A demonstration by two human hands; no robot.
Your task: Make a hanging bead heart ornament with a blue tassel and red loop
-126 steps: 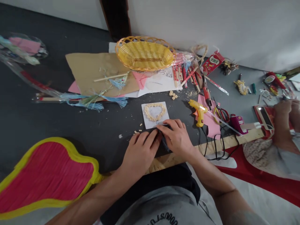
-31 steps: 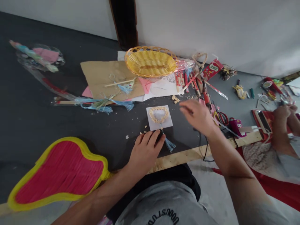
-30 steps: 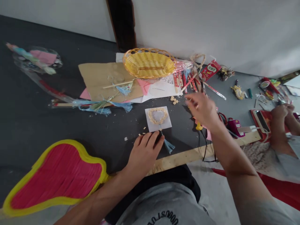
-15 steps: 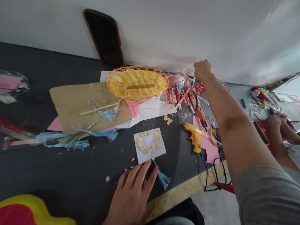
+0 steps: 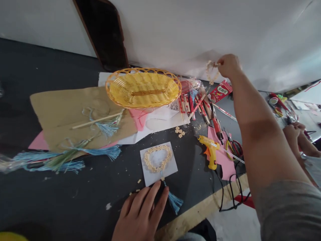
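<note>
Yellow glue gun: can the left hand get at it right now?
Probably yes: past the blue tassel by the left hand, dark tabletop lies open up to the glue gun; the right forearm doesn't cross that path.

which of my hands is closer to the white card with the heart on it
Left: your left hand has its fingers at the near edge of the white card. Your right hand is up by the wall, well beyond it.

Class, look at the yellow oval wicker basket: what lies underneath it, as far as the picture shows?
Brown paper, white paper and pink paper stick out from under the basket's edges. Anything wholly beneath it is covered and cannot be seen.
</note>
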